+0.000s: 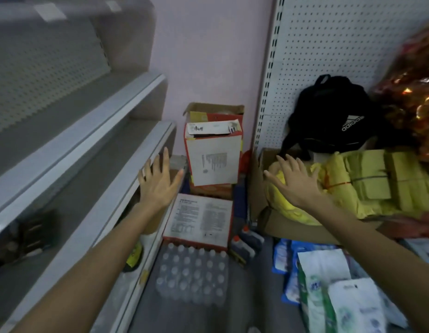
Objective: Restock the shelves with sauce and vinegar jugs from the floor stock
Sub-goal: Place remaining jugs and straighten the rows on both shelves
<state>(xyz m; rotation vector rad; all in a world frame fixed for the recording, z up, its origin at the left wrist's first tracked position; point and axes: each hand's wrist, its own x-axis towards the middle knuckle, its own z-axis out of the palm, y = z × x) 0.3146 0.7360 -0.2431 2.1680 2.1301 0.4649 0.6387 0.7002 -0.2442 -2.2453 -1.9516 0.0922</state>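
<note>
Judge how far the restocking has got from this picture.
Done: little shows; some blurred dark items sit on a lower shelf. In hand: nothing; the left hand and right hand are open. Left: two dark jugs stand on the floor.

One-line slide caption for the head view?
Open left hand and right hand spread above floor stock: dark orange-capped sauce jugs beside a shrink-wrapped pack of clear bottles; grey metal shelves left.

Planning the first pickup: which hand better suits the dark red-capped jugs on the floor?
Probably right: the right hand is nearer the dark red-capped jugs; the left hand hovers by the grey shelf.
</note>
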